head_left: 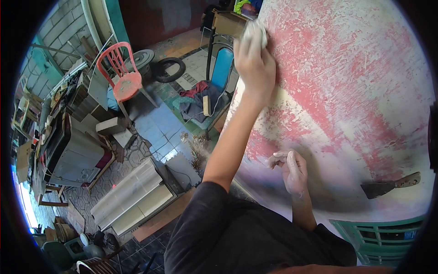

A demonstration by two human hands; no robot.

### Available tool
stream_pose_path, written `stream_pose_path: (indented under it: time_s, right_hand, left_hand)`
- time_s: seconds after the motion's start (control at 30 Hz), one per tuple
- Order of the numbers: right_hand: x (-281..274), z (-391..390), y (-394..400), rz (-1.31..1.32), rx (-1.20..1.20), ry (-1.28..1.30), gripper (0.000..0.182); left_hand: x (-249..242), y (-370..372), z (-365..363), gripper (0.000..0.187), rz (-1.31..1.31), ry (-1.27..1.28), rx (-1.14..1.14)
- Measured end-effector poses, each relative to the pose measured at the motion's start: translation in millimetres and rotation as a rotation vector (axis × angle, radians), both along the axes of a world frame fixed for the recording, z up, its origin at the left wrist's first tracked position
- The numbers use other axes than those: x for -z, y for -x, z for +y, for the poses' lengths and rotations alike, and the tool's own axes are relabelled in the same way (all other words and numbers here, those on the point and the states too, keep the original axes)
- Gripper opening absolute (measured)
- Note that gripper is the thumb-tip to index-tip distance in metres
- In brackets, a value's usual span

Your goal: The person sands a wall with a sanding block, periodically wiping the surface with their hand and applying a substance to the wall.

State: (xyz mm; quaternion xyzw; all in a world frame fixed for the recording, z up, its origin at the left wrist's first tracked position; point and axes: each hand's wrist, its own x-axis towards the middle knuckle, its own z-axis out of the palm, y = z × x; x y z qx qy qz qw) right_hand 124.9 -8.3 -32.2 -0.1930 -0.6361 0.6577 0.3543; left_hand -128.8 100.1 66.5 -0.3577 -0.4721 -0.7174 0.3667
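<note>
My left hand [255, 64] reaches up along the left edge of a wall [328, 68] with patchy red and cream paint. Its fingers are closed over a whitish, crumpled pad [254, 33], blurred by motion, against the wall's edge; whether it is cloth or paper I cannot tell. Lower down, my right hand [295, 171] hovers near the wall, dusted white, its fingers loosely bent and apart with nothing in them. To the right of that hand, a scraper [390, 185] with a dark blade and worn handle shows against the lower wall.
A green slatted frame [378, 235] sits below the scraper. On the left stand a red plastic chair [127, 84], a chair with clothes [200, 107] on it and a white appliance [80, 148]. A tire [169, 70] and a long pale metal-like piece [130, 194] lie on the tiled floor.
</note>
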Motion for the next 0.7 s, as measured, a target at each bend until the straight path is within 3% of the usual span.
stream_pose_path:
  time_s: [0.2,0.23,0.33,0.37,0.47,0.53,0.6,0.7]
  right_hand:
    - [20,-4,2,-0.026,-0.026,0.094,0.042]
    - [18,-6,3,-0.021,-0.034,0.097,0.042]
    - [13,-6,7,-0.032,-0.049,0.045,0.037]
    - [13,-6,7,-0.035,-0.028,0.007,0.031]
    - [18,-7,4,-0.022,0.037,-0.022,0.020]
    - [23,-8,3,-0.009,0.078,-0.013,0.017]
    - [27,-7,3,-0.022,0.141,-0.189,0.024]
    - [19,-9,6,-0.029,0.111,-0.179,0.036]
  left_hand:
    - [118,-72,-71,0.045,-0.071,0.319,0.273]
    - [123,-73,-82,0.045,-0.068,0.323,0.265]
    - [134,-64,-104,0.013,-0.406,0.371,0.426]
    - [139,-59,-116,0.017,-0.870,0.413,0.776]
    - [123,-50,-141,0.029,-0.982,0.166,1.103]
    - [116,-51,-157,0.029,-1.005,0.156,1.226]
    - [116,-61,-167,0.029,-1.013,0.149,1.256]
    - [129,-78,-177,0.030,-1.006,0.209,1.337]
